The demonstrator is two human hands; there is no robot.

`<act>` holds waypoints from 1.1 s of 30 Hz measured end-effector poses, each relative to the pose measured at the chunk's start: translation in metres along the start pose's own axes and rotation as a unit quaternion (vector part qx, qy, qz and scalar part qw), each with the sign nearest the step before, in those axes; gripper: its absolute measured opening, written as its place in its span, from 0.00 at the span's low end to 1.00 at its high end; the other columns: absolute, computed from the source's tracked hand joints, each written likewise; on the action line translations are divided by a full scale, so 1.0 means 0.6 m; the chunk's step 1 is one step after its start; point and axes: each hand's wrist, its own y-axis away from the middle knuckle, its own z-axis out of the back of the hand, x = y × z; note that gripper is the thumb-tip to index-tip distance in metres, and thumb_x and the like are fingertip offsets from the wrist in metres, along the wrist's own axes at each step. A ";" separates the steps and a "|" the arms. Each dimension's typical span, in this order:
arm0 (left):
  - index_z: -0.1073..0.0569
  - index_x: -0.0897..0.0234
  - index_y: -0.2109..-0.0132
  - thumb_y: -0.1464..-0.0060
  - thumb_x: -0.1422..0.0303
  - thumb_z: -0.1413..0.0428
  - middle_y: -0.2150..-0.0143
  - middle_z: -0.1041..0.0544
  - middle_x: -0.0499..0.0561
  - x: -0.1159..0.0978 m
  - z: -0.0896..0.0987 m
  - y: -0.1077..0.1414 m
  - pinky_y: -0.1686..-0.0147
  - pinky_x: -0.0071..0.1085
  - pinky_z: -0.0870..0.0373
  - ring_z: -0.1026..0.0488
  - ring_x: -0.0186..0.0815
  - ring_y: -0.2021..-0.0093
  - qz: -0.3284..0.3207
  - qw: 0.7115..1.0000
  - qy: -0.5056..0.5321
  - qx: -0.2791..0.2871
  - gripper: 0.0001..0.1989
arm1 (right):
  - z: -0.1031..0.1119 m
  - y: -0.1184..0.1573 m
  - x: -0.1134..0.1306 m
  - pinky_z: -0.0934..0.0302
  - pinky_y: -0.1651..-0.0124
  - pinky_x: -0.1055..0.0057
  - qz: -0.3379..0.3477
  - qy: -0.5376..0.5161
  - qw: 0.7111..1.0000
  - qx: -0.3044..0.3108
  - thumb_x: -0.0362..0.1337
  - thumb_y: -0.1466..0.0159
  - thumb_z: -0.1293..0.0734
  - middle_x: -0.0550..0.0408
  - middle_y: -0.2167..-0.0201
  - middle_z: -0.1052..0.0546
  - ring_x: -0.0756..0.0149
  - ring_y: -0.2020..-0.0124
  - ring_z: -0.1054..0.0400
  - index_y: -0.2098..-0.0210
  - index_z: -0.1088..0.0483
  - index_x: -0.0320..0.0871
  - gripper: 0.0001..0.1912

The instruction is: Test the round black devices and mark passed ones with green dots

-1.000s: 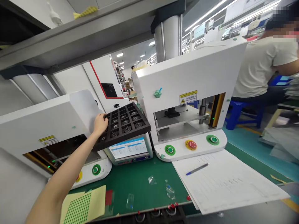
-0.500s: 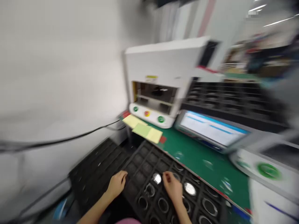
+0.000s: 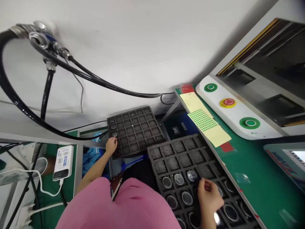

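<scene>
My left hand (image 3: 111,145) is over the left column of the farther black foam tray (image 3: 135,128), fingers closed at a compartment. Whatever it may hold is hidden. Just above it, a small round disc (image 3: 114,134) sits in that column. My right hand (image 3: 210,196) is curled, thumb and fingertips together, over the nearer black foam tray (image 3: 164,167). Its fingertips are beside a round glass-like disc with a pale rim (image 3: 191,175); I cannot make out anything in its grip. Several similar discs, such as one dark-faced disc (image 3: 187,198), fill the tray's nearer compartments.
Yellow sheets with green dot stickers (image 3: 202,120) lie on the green bench (image 3: 240,156). A white machine with buttons (image 3: 227,103) and a screen unit (image 3: 286,159) stand right. Black hoses (image 3: 95,81) cross the wall. A white power bank (image 3: 64,162) is at left.
The view has swung left and down. My left hand has moved left to the farther tray's left column. My right hand is still over the nearer tray.
</scene>
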 end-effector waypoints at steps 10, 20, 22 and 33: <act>0.30 0.66 0.48 0.41 0.62 0.44 0.47 0.29 0.56 0.020 -0.041 0.083 0.50 0.47 0.30 0.29 0.43 0.49 0.029 0.989 -0.090 0.115 0.17 | -0.001 0.006 0.000 0.49 0.77 0.71 0.010 0.019 1.000 -0.005 0.52 0.43 0.42 0.52 0.83 0.29 0.62 0.80 0.35 0.75 0.32 0.43 0.19; 0.30 0.66 0.48 0.40 0.63 0.45 0.48 0.27 0.56 -0.007 -0.044 0.081 0.52 0.44 0.28 0.28 0.41 0.51 0.039 0.981 -0.136 0.133 0.16 | -0.004 0.006 0.004 0.51 0.76 0.71 0.002 0.009 1.000 -0.005 0.52 0.43 0.42 0.53 0.83 0.29 0.63 0.81 0.36 0.74 0.31 0.42 0.20; 0.30 0.66 0.47 0.40 0.63 0.45 0.47 0.28 0.56 -0.014 -0.043 0.083 0.50 0.47 0.30 0.29 0.42 0.49 0.021 0.984 -0.134 0.117 0.16 | -0.003 0.006 0.004 0.52 0.76 0.71 0.000 0.009 1.000 -0.004 0.52 0.43 0.42 0.53 0.83 0.29 0.64 0.81 0.37 0.74 0.30 0.42 0.20; 0.28 0.66 0.50 0.41 0.62 0.44 0.47 0.28 0.56 -0.042 -0.057 0.070 0.45 0.51 0.35 0.31 0.44 0.45 -0.023 0.997 -0.029 0.068 0.15 | -0.002 0.003 0.009 0.53 0.76 0.71 0.002 0.015 1.000 0.002 0.53 0.42 0.43 0.52 0.83 0.30 0.64 0.81 0.38 0.74 0.30 0.41 0.23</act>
